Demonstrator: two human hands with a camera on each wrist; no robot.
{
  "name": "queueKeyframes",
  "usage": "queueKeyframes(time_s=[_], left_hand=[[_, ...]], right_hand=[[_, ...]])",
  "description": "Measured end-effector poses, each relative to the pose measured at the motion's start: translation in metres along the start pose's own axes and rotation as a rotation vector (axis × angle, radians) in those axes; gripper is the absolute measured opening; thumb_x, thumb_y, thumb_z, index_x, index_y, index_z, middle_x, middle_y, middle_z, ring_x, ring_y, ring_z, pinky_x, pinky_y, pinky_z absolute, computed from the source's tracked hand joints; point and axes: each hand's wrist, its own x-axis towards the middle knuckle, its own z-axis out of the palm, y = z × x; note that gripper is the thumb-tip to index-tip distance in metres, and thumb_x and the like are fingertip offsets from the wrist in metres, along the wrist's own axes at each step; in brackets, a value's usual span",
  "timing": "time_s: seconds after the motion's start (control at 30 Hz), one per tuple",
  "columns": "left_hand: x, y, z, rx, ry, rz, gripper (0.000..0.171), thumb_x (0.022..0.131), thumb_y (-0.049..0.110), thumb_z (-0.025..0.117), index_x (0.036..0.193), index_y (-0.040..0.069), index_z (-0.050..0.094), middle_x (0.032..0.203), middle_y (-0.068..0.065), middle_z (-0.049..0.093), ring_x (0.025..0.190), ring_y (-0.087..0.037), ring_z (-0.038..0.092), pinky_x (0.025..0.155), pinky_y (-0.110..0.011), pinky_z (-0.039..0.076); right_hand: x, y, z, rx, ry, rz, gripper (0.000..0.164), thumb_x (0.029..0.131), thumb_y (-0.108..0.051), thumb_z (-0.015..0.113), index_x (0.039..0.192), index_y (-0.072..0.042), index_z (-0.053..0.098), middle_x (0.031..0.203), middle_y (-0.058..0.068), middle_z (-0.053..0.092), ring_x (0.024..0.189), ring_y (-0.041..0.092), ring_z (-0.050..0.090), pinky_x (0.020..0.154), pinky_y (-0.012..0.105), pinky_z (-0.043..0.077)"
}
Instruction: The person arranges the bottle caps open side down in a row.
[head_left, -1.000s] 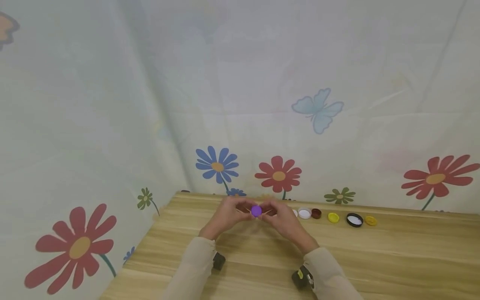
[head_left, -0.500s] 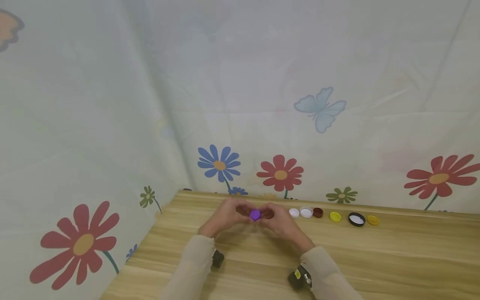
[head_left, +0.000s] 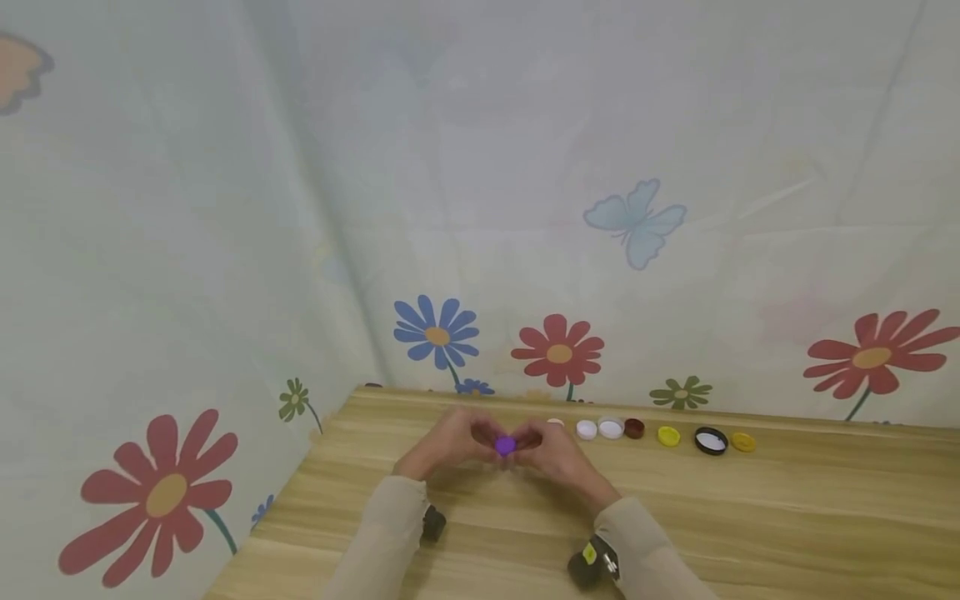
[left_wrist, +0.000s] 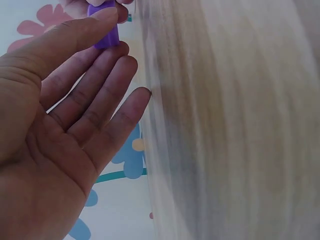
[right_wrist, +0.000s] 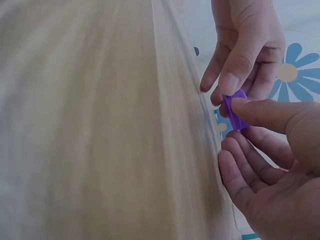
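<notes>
A small purple cap is held between both hands above the wooden table. My left hand pinches it from the left; the thumb lies on it in the left wrist view, where the cap is near the top and the other fingers extend loosely. From the opposite side my right hand pinches the same cap. In the right wrist view the thumb of the right hand presses on the cap, with the left hand's thumb just above. Fingers cover part of the cap.
Along the table's back edge is a row of caps: a pale one partly behind the right hand, two white, a dark red, a yellow, a black-rimmed and an orange-yellow. Flowered cloth hangs behind.
Both hands have come down and slightly toward me with the purple cap between them. A pale cap behind the right hand has come partly into view. The row of caps stays put.
</notes>
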Motion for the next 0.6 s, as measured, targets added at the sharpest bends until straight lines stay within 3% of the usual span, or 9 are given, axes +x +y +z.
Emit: queueKeyframes(time_s=[0.3,0.6], left_hand=[[-0.0018,-0.0032,0.0004,0.011,-0.010,0.005,0.027,0.083,-0.009,0.086,0.107,0.000,0.078,0.095,-0.006,0.079,0.088,-0.018,0.076,0.083,-0.030,0.061],[0.0000,-0.0034,0.0023,0.096,-0.012,0.016,0.026,0.081,-0.010,0.086,0.102,0.003,0.079,0.090,0.000,0.077,0.083,-0.012,0.073,0.081,-0.027,0.060]], right_hand=[[-0.0009,0.0005,0.0073,0.035,-0.002,0.034,0.021,0.086,0.005,0.082,0.106,0.005,0.074,0.091,0.007,0.072,0.084,0.018,0.067,0.077,0.032,0.059],[-0.0019,-0.0013,0.0105,0.000,0.026,0.072,0.022,0.084,0.006,0.082,0.104,0.004,0.073,0.089,0.008,0.071,0.083,0.018,0.066,0.077,0.034,0.059]])
